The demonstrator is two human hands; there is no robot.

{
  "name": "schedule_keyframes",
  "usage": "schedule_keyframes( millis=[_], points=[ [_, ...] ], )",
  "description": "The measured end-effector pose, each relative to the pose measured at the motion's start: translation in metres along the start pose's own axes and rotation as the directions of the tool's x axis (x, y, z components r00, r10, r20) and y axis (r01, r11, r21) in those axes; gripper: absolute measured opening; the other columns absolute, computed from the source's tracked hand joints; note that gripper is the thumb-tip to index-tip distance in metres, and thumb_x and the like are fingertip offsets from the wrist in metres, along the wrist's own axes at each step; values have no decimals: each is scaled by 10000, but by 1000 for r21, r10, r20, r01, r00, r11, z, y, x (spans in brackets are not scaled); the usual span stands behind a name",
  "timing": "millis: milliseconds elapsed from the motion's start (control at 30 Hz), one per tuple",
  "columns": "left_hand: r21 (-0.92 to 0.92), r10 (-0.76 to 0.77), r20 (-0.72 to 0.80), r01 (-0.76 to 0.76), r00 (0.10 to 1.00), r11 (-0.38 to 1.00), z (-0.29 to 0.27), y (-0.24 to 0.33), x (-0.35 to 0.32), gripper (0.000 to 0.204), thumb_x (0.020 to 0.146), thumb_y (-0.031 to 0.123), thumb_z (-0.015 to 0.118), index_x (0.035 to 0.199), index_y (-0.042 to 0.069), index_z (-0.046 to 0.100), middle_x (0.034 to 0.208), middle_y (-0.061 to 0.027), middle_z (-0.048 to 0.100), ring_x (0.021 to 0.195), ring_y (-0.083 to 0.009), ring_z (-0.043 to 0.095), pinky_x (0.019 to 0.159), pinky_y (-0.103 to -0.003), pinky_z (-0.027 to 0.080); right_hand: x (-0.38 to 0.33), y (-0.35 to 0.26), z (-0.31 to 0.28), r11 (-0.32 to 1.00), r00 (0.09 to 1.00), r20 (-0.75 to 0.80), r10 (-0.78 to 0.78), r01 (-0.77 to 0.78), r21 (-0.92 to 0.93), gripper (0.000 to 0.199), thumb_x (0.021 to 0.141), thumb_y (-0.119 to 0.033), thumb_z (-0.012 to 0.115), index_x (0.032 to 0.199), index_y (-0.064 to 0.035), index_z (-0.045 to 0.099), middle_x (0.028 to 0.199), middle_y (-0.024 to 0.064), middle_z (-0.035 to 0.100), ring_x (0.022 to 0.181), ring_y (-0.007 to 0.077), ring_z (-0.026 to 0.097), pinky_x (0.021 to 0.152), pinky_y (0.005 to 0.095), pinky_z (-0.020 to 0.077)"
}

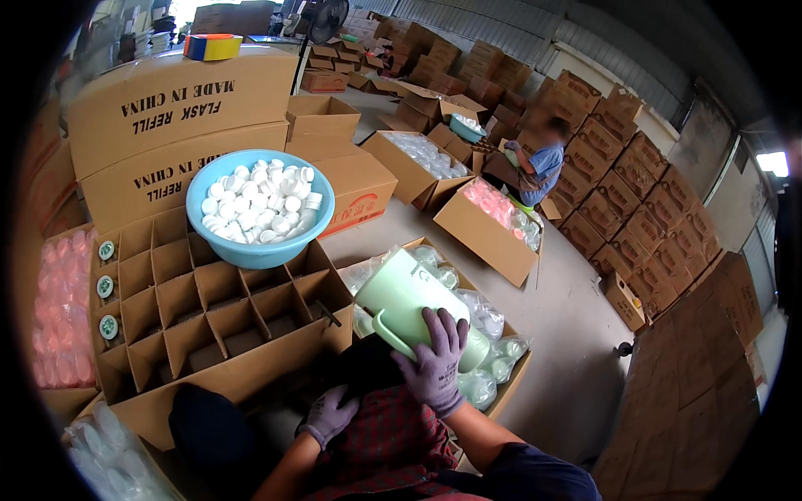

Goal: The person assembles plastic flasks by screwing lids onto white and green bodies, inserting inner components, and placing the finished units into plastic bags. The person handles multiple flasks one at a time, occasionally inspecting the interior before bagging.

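Fingers (433, 321) of the gloved right hand (436, 367) are spread fairly wide and bent over the side of a pale green flask (399, 294), the thumb near its handle (391, 334); the hand has hold of the flask, which tilts just right of the divided carton (288, 363). The gloved left hand (330, 415) rests in front of the divided carton, beside a red checked cloth (388, 438); its visible fingers are loosely bent and partly spread, and I cannot tell whether they have hold of anything. Behind the flask, to the right of the divided carton, lie clear-bagged pale green pieces (499, 367). A light blue basin (255, 255) heaped with white caps (255, 200) sits on the divided carton's far part, and three round green-and-white pieces (104, 286) line its left column. Pink bagged pieces (63, 309) fill the space directly left of it. Large cartons (180, 83) stand behind it, topped by a tape roll (213, 47). Far to its right, across the floor, a co-worker (545, 163) is near more open cartons (484, 234).
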State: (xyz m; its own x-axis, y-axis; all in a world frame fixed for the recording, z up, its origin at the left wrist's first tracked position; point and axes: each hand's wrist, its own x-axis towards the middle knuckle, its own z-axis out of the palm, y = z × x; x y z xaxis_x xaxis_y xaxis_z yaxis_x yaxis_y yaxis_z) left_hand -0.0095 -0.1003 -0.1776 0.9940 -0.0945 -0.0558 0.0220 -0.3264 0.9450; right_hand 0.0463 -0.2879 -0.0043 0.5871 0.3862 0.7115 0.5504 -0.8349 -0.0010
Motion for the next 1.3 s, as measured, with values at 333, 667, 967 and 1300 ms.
schedule_keyframes(
  millis=[333, 667, 967, 1300],
  points=[
    [404, -88, 313, -49, 946, 913, -2, -9, -2, 543, 908, 444, 523, 1284, 58, 587, 1243, -232, 621, 1169, -393, 580, 1015, -445, 453, 19, 175, 29, 447, 462, 360, 811, -885, 128, 499, 884, -384, 689, 1159, 32, 684, 1061, 190, 715, 980, 324, 679, 925, 398, 503],
    [448, -150, 431, -66, 890, 892, -8, 3, -14, 494, 907, 267, 457, 1372, 114, 525, 1305, -225, 589, 1208, -388, 567, 1043, -456, 439, 62, 284, -2, 665, 629, 216, 746, -720, -199, 470, 825, -363, 758, 1048, 43, 676, 1029, 268, 681, 991, 390, 662, 848, 435, 513],
    [546, -236, 437, -47, 868, 837, -20, 7, -20, 528, 928, 393, 469, 1385, 135, 526, 1372, -196, 556, 1257, -366, 549, 1066, -453, 431, 73, 321, -23, 721, 658, 296, 693, -621, -308, 405, 874, -408, 698, 908, -4, 707, 857, 200, 700, 826, 337, 675, 769, 424, 511],
    [543, -248, 430, -30, 868, 839, -20, 3, -19, 568, 916, 412, 492, 1391, 102, 524, 1363, -220, 557, 1262, -374, 538, 1080, -432, 415, 71, 337, -35, 666, 644, 173, 745, -726, -171, 433, 925, -409, 644, 988, 13, 718, 848, 208, 704, 811, 311, 670, 774, 417, 499]
  ],
)
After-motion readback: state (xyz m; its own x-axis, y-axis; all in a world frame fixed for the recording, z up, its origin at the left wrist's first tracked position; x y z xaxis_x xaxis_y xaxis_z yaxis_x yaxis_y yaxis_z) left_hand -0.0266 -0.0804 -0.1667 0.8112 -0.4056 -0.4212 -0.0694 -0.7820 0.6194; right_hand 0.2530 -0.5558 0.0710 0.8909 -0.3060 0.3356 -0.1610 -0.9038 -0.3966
